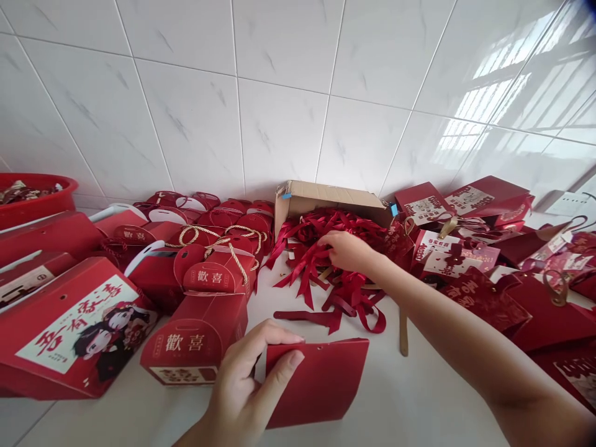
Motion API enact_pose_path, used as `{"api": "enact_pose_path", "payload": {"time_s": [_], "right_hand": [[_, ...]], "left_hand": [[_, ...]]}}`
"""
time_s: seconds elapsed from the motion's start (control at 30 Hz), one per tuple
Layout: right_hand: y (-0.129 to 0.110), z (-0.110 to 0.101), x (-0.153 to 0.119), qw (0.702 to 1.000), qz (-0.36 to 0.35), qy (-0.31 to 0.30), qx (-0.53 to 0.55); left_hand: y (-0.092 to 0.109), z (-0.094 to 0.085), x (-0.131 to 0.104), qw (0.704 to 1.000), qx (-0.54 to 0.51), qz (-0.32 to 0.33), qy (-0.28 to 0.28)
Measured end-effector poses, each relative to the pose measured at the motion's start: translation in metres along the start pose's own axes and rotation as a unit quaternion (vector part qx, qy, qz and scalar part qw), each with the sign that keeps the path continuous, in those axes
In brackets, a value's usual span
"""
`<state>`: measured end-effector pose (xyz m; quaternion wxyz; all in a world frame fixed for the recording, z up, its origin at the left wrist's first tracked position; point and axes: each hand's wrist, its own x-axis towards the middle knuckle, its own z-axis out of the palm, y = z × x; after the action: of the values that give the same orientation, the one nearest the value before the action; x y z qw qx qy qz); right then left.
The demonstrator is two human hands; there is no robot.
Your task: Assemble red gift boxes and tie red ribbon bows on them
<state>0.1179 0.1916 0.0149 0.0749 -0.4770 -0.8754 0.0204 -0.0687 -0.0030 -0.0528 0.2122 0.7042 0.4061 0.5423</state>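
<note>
My left hand (pixel 254 379) pinches the upper left edge of a plain dark red gift box (pixel 321 382) between thumb and fingers, low in the middle of the head view. A small hole shows near the box's top edge. My right hand (pixel 344 248) reaches into a pile of red ribbons (pixel 305 267), its fingertips among them; whether they grip a ribbon is hidden. The ribbons spill out of an open cardboard box (pixel 333 194) lying against the wall. One flat red strap (pixel 302 317) lies just beyond the held box.
Red boxes with gold cords (pixel 200 335) stand on the left, beside a large printed box (pixel 93 335). A red basin (pixel 37 202) sits at the far left. Red bags (pixel 447 254) crowd the right side. A tan strip (pixel 403 335) lies under my right forearm.
</note>
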Motion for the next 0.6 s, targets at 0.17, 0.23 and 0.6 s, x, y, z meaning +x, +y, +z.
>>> {"api": "enact_pose_path", "payload": {"time_s": [0.17, 0.23, 0.6], "right_hand": [[-0.031, 0.047, 0.004, 0.982, -0.176, -0.035, 0.059], [-0.037, 0.067, 0.0, 0.978, -0.195, -0.044, 0.059], [-0.007, 0.082, -0.052, 0.983, -0.18, -0.024, -0.01]], "left_hand": [[0.0, 0.0, 0.0, 1.0, -0.004, 0.002, -0.002], [0.0, 0.0, -0.001, 1.0, -0.003, -0.002, -0.004], [0.004, 0.001, -0.001, 0.999, -0.05, -0.002, -0.018]]}}
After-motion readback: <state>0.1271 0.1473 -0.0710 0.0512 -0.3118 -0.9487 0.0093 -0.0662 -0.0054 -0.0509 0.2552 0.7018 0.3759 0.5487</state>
